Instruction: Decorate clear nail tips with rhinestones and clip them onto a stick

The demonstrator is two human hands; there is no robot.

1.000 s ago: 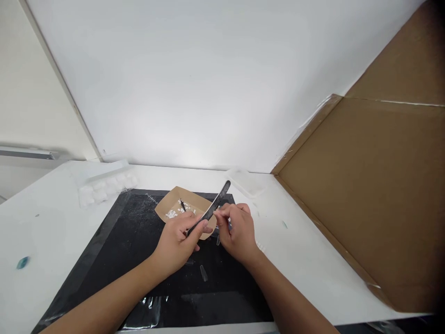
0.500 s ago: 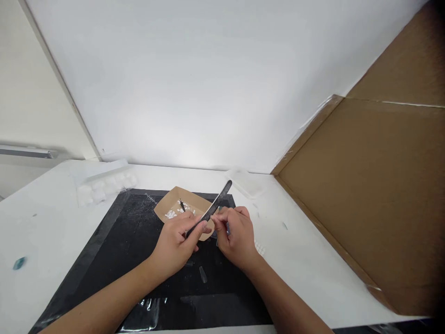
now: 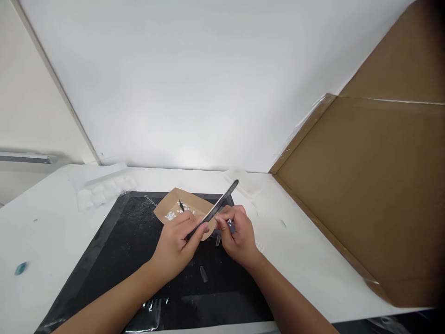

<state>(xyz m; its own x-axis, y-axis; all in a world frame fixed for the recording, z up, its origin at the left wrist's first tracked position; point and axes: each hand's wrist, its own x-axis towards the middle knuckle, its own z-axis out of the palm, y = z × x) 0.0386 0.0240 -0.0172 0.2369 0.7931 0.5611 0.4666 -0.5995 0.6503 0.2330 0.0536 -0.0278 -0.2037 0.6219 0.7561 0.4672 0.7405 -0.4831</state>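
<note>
My left hand (image 3: pixel 175 239) is closed around the lower end of a black nail file (image 3: pixel 225 195), which slants up to the right. Close beside the file, my right hand (image 3: pixel 239 236) has thumb and forefinger pinched together; what lies between them is too small to make out. Behind both hands sits a brown paper tray (image 3: pixel 201 202) with small white pieces (image 3: pixel 170 215) and a dark thin item (image 3: pixel 181 205) in it. A clear nail tip (image 3: pixel 203 274) lies on the black mat (image 3: pixel 118 260) below my hands, and another clear tip (image 3: pixel 218 240) shows near my right fingers.
A clear plastic tray with white rounded contents (image 3: pixel 104 189) stands at the back left. Another clear container (image 3: pixel 243 182) is behind my right hand. A teal piece (image 3: pixel 21 268) lies far left on the white table (image 3: pixel 299 269). Brown cardboard (image 3: pixel 365 185) walls the right side.
The nail file has slid a little to the right and its far end now reaches further past my right fingers. My right hand keeps its pinch. The view has shifted slightly.
</note>
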